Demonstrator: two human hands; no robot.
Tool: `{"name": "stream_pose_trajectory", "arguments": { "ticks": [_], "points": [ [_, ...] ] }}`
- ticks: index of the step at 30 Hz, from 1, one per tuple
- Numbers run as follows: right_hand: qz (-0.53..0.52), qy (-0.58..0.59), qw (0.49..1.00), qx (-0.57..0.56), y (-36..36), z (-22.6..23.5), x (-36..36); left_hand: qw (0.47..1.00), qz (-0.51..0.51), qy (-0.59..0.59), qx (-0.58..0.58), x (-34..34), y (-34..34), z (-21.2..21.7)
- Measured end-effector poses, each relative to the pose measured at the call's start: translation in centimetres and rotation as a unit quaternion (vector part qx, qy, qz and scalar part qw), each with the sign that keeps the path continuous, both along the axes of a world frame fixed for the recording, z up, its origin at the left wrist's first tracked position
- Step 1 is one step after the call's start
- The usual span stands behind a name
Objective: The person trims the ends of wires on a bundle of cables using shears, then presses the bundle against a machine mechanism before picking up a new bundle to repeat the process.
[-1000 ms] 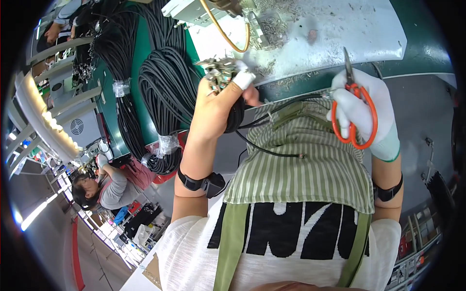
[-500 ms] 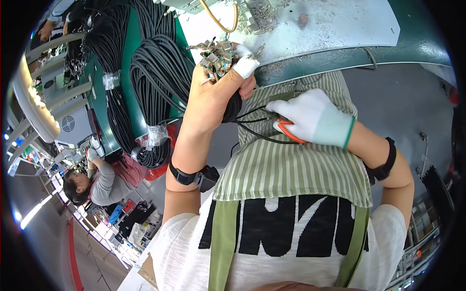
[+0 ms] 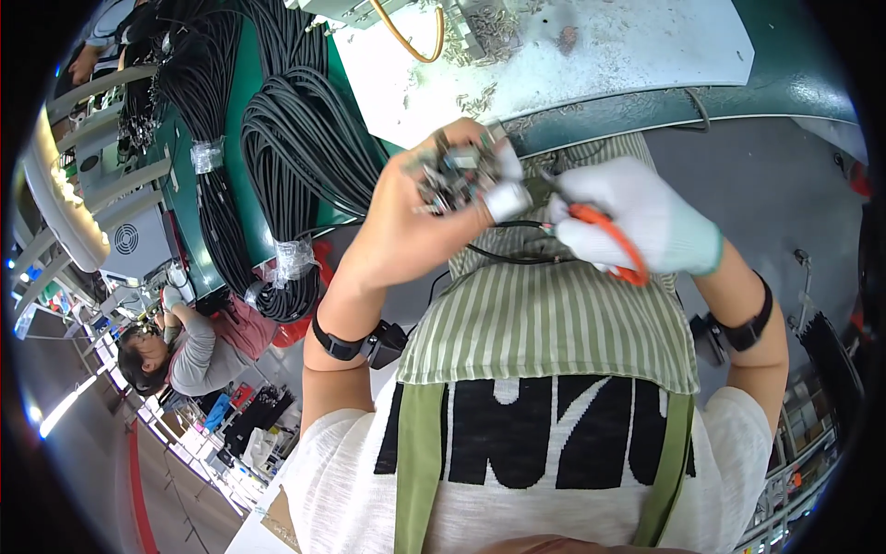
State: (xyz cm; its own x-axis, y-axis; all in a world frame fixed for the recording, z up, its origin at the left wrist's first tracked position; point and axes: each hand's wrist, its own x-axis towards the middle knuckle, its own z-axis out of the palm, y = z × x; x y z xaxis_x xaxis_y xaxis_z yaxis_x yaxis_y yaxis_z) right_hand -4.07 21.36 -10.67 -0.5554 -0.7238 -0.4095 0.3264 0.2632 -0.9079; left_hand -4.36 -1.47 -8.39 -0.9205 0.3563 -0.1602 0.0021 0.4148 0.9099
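My left hand (image 3: pixel 397 217), bare with white covers on its fingertips, is closed round a bundle of cable ends with small metal connectors (image 3: pixel 457 166), blurred by motion. My right hand (image 3: pixel 641 217) wears a white glove and grips a hand tool with orange handles (image 3: pixel 609 238). The tool's dark metal tip points up and left toward the bundle; whether it is scissors or pliers I cannot tell. Black cable (image 3: pixel 521 258) runs between the hands, over my lap. One cable end with bared coloured wires lies close against the right glove's fingers.
Thick coils of black cable (image 3: pixel 295 138) lie on the green table (image 3: pixel 235 102) at left, tied with clear wrap. A white board (image 3: pixel 637 55) ahead carries scattered small metal pieces. A co-worker (image 3: pixel 198 351) is at the far left. My striped apron (image 3: pixel 554 323) covers my lap.
My left hand has come down and right with the connector bundle. My right hand has moved a little right, and the tool has turned so its tip points up toward the bundle.
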Motion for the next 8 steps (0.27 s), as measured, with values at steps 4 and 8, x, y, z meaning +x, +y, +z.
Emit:
{"name": "stream_pose_trajectory", "arguments": {
  "ticks": [4, 8],
  "points": [
    [-0.106, -0.196, 0.966, -0.131, 1.7, 1.5, 0.6, 0.978, -0.179, 0.090, 0.053, -0.2, 1.0, 1.2],
    [-0.175, 0.151, 0.973, -0.017, 0.8, 3.1, 1.0, 0.992, -0.080, -0.091, -0.042, 0.3, 1.1, 3.0]
  ]
}}
